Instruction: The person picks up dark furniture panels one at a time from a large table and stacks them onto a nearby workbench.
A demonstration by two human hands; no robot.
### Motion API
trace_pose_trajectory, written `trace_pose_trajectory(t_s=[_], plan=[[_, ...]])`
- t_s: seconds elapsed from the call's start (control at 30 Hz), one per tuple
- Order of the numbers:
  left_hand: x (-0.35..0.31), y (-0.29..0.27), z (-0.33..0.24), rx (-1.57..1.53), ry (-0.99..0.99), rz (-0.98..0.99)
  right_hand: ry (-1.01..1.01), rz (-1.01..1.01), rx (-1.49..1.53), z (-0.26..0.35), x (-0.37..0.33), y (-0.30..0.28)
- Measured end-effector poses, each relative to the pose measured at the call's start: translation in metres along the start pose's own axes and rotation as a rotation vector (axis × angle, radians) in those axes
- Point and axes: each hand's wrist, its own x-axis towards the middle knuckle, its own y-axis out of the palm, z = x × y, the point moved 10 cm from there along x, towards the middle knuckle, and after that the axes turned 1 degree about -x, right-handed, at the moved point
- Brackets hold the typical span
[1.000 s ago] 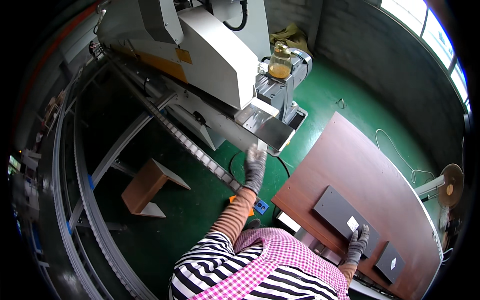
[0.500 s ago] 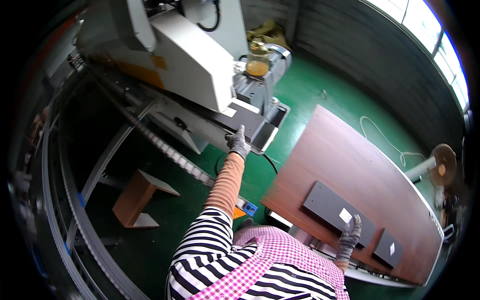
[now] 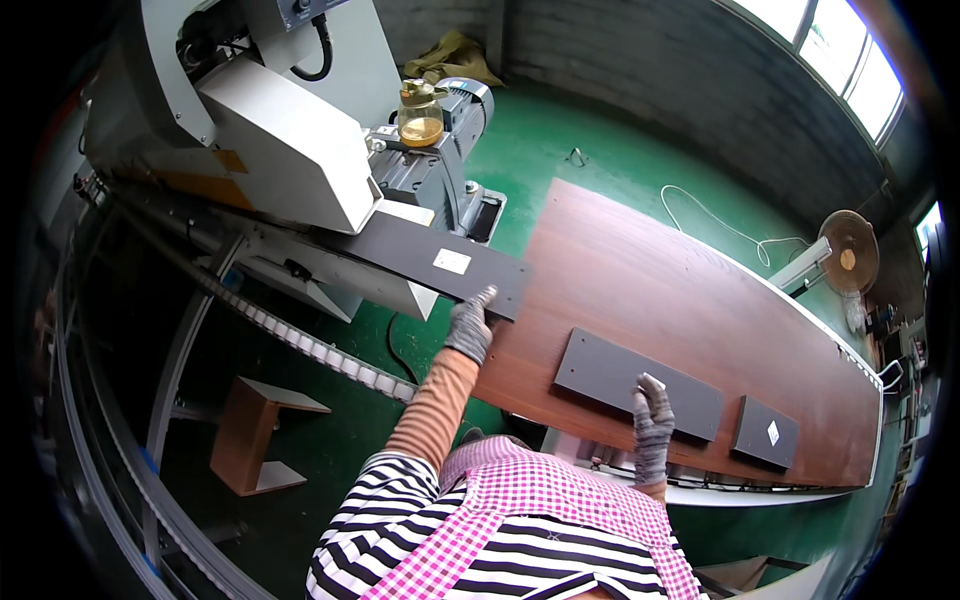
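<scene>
My left hand (image 3: 470, 325), in a grey knit glove, grips the near corner of a long dark grey board (image 3: 400, 252) with a pale label. Its thumb lies on top and the fingers are mostly hidden beneath. The far part of this board is under the white machine housing (image 3: 290, 140); its near end overhangs the brown table's edge. My right hand (image 3: 653, 425), also gloved, has its fingers raised and slightly apart over a second dark grey board (image 3: 600, 368) on the brown table (image 3: 620, 260). A pale patch shows at its fingertips, mostly hidden.
A smaller dark grey board (image 3: 766, 432) with a white label lies right of the second one. A jar (image 3: 420, 118) of amber liquid stands on the machine's motor. A roller rail (image 3: 300, 340) runs at the left. A round fan (image 3: 849, 252) stands beyond the table.
The long board has come further out of the machine toward the table, with my left hand at its end. My right hand has moved left over the second board. The view has shifted.
</scene>
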Motion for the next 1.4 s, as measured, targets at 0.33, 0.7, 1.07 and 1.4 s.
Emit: trace_pose_trajectory(t_s=[0.33, 0.7, 1.07, 1.4], plan=[[-0.177, 0.039, 0.16, 0.336, -0.456, 0.161, 0.425, 0.048, 0.468, -0.005, -0.006, 0.049], [-0.088, -0.023, 0.113, 0.177, -0.298, -0.039, 0.392, -0.344, -0.278, -0.043, -0.017, -0.164], [-0.082, -0.003, 0.025, 1.078, 0.276, 0.188, 0.453, -0.323, -1.125, -0.057, 0.001, -0.196], [-0.115, 0.04, 0.068, 1.817, 0.64, 0.303, 0.275, -0.506, -1.071, -0.071, 0.01, -0.237]])
